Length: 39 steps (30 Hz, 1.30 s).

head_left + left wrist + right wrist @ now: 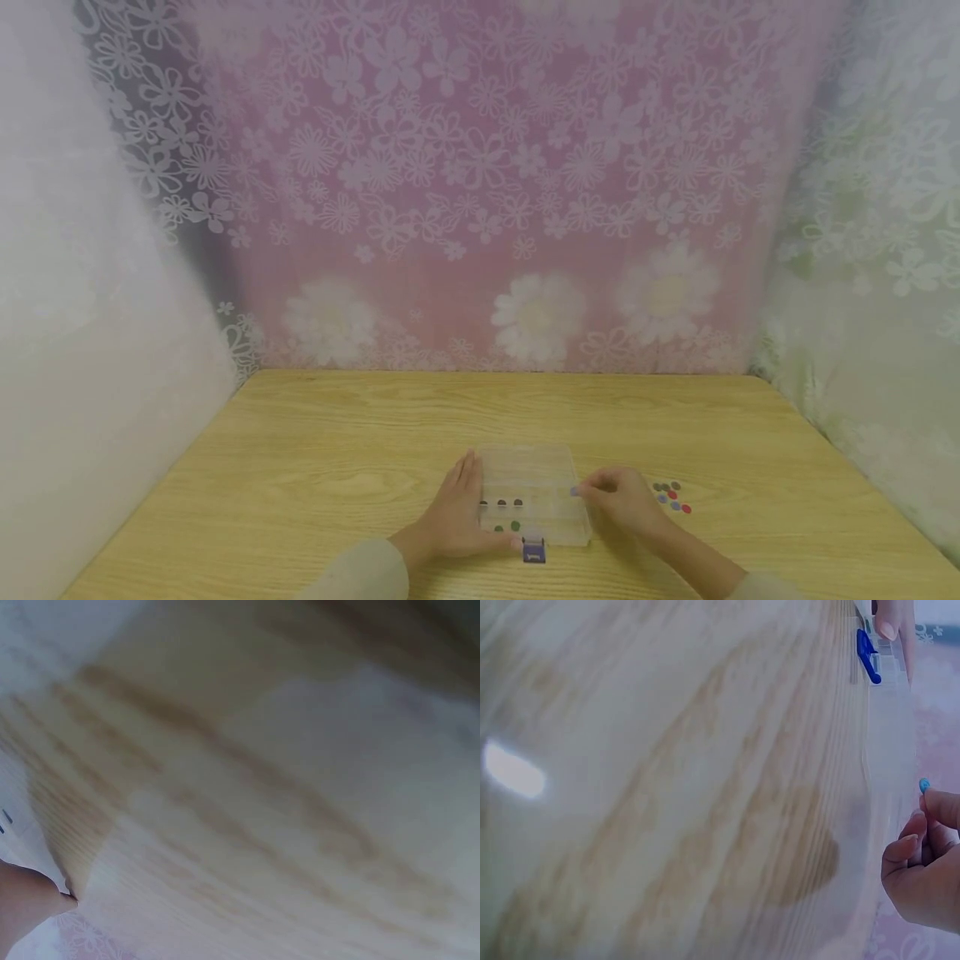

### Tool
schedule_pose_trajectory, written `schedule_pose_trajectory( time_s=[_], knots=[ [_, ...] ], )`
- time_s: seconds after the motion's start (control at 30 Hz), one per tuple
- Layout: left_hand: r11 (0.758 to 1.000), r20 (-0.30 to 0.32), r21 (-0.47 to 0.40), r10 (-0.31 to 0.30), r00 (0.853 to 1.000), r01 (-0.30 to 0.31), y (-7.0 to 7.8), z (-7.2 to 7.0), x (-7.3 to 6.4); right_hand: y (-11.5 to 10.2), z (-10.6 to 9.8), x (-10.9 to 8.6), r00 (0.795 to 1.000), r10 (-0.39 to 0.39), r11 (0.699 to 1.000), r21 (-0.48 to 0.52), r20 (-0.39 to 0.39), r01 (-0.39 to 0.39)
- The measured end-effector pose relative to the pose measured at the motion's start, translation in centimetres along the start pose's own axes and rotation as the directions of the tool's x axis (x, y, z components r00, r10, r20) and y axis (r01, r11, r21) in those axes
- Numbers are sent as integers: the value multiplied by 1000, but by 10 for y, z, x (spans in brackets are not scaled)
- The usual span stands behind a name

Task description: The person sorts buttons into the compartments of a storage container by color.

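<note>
A clear plastic compartment box (528, 463) lies on the table, its blue latch (534, 552) hanging at the front edge. My left hand (453, 510) rests along the box's left side with fingers straight, its thumb stretched along the front toward the latch. Over the box's right side, my right hand (628, 502) pinches a small blue disc (925, 785) between thumb and fingertip. Inside the box, dark discs (502, 503) sit in a middle row and green discs (515, 526) in the front row. The left wrist view shows mostly blurred table and part of the hand.
Right of the box, beside my right hand, several loose discs (672, 495) in red, blue and dark colours lie on the wood-grain table (337, 433). Flowered curtains (487, 183) hang behind the table and along both sides.
</note>
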<state>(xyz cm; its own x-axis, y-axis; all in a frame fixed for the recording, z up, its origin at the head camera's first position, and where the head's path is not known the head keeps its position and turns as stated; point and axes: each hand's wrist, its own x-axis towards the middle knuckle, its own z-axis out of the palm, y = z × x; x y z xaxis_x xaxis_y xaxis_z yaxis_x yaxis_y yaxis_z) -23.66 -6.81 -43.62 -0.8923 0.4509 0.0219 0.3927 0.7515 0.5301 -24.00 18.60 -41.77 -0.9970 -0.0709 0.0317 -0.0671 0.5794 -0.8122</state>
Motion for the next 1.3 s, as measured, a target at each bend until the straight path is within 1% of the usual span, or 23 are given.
schedule_pose_trajectory(
  time_s=[0.17, 0.33, 0.57, 0.73, 0.83, 0.97, 1.23, 1.3],
  knots=[
    [1000, -5, 10, 6, 1000, -6, 1, -1, 0, 2, 2, 1, 999, -25, 1000, -11, 24, 25],
    [1000, 1, 5, -2, 1000, 2, 2, -2, -1, 4, 2, 1, 999, -20, 1000, -4, 44, 21],
    [1000, 5, 0, 0, 1000, 0, 2, -2, -1, 3, 3, 1, 999, -8, 1000, -10, 34, 8],
    [1000, 4, -1, -7, 1000, 7, 2, -2, -1, 2, 6, 1, 1000, 22, 1000, -6, 16, -22],
    [1000, 5, -4, -12, 1000, 12, 1, -1, -1, 2, 6, 1, 1000, 14, 1000, -11, 13, -14],
    [1000, 5, -11, -14, 1000, 14, 1, 0, -1, 3, 6, 0, 1000, -10, 1000, -10, 28, 10],
    [1000, 12, -14, -16, 1000, 16, -1, 0, 0, 3, 5, 0, 999, -16, 1000, 17, 51, 15],
    [1000, 13, -11, -15, 1000, 15, -1, 0, -1, 3, 4, 0, 998, -21, 1000, 11, 52, 21]
  ],
)
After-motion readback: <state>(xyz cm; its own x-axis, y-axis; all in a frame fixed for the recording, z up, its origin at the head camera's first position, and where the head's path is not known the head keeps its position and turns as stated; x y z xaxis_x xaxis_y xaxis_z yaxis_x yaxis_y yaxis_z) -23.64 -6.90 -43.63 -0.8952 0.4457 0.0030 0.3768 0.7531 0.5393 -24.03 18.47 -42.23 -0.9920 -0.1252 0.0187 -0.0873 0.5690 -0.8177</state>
